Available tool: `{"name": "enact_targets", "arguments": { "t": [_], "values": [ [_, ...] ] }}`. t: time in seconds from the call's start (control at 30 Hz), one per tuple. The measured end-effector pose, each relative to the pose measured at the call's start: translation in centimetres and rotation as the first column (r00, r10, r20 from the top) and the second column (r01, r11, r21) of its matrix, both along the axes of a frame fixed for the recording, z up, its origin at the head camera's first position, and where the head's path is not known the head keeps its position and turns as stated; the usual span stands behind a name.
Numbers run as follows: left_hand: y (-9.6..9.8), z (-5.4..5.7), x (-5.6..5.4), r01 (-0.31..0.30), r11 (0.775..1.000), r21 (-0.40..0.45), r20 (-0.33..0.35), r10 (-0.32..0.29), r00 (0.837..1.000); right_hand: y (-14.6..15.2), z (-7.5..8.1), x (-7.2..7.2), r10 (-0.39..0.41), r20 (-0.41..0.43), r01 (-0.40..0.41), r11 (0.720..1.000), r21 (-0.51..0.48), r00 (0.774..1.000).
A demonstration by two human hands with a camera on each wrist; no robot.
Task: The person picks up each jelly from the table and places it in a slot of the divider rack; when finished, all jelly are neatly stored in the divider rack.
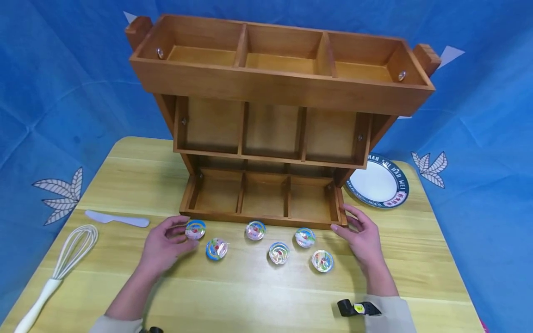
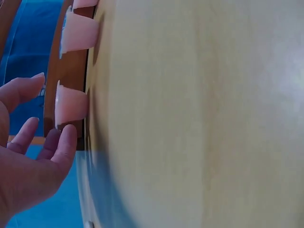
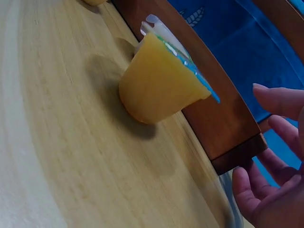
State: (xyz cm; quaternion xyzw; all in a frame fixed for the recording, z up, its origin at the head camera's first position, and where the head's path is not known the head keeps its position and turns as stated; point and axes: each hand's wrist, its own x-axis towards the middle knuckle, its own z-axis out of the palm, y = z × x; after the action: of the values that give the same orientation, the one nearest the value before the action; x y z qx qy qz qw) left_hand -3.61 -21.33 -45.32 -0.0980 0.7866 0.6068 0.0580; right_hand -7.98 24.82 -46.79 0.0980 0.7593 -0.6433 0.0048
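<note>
My left hand [image 1: 163, 245] is beside the leftmost jelly cup [image 1: 195, 230], fingers loosely bent and thumb apart. In the left wrist view, the fingertips are right at the rim of this pink cup [image 2: 71, 104]. My right hand [image 1: 362, 233] is spread at the lower right corner of a wooden three-tier rack [image 1: 275, 83], holding nothing. The right wrist view shows its fingertips at the rack's corner [image 3: 240, 154], with a yellow jelly cup [image 3: 159, 80] nearby on the table. Several foil-lidded jelly cups, among them one in the middle [image 1: 279, 253], stand before the rack.
Each rack tier has three compartments. A dark-rimmed white plate [image 1: 376, 180] lies at the rack's right. On the left are a white plastic knife [image 1: 117, 218] and a white whisk [image 1: 58, 273]. Blue cloth [image 1: 479, 138] surrounds the wooden table [image 1: 250, 296].
</note>
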Motion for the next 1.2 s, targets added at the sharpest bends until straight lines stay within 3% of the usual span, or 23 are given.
{"name": "enact_targets", "arguments": {
  "t": [0.23, 0.43, 0.67, 0.97, 1.2],
  "values": [
    [0.4, -1.2, -0.2, 0.024, 0.999, 0.026, -0.040, -0.022, 0.999, 0.0, -0.5, -0.3, 0.001, 0.058, -0.002, 1.000, 0.011, 0.998],
    [0.6, -1.8, -0.5, 0.029, 1.000, -0.007, -0.029, -0.029, 0.999, 0.0, -0.7, -0.4, -0.004, 0.026, 0.003, 1.000, 0.018, 1.000],
    [0.5, -2.3, -1.0, 0.043, 0.997, -0.058, -0.057, -0.046, 0.997, 0.0, -0.8, -0.3, -0.004, -0.006, 0.005, 0.993, 0.118, 1.000],
    [-0.1, -1.7, -1.3, 0.050, 0.993, -0.103, -0.086, -0.059, 0.995, -0.3, -0.9, -0.4, 0.002, -0.026, 0.000, 0.995, 0.095, 1.000],
    [-0.3, -0.8, -1.7, 0.090, 0.984, -0.151, -0.132, -0.111, 0.985, -0.1, -0.6, -0.2, -0.007, 0.000, 0.007, 0.990, 0.141, 1.000]
  ]
}}
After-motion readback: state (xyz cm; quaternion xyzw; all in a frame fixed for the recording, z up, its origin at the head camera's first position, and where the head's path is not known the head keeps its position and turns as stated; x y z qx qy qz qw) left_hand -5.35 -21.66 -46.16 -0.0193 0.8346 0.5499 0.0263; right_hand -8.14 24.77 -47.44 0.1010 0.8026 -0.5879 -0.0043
